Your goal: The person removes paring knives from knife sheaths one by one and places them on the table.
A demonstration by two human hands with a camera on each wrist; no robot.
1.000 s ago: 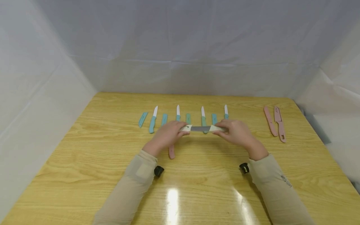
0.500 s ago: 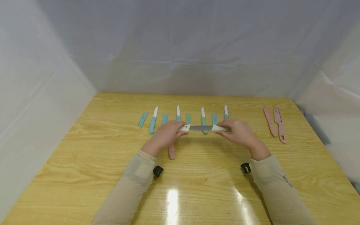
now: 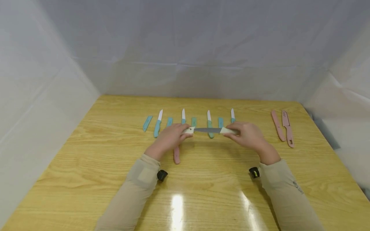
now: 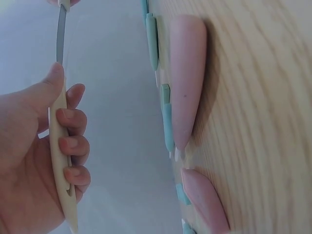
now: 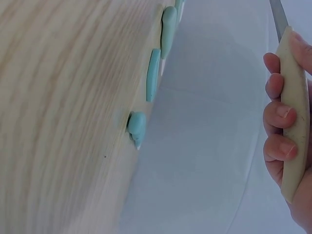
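Observation:
Both hands hold a cream knife level above the middle of the table, its grey blade [image 3: 207, 130] bridging them. My left hand [image 3: 170, 136] grips the cream sheath [image 4: 58, 146]; in the left wrist view its fingers curl round it, and a slot shows near its lower end. My right hand [image 3: 247, 134] holds the cream handle [image 5: 294, 112], fingers wrapped round it. The blade narrows toward the left hand, where its tip is in or at the sheath. Beneath the left hand lies a pink knife [image 3: 176, 155], partly hidden by that hand.
Along the back lie several knives with bare white blades, such as a blue knife [image 3: 157, 125] and a green knife [image 3: 209, 123]. Among them are blue sheaths [image 3: 147, 123] and a green sheath [image 3: 193, 122]. Two pink pieces [image 3: 278, 125] lie at the right. White cloth walls [image 3: 185, 48] surround the table.
The right hand has drawn slightly to the right and the left hand slightly to the left. More of the grey blade shows between the cream sheath and handle.

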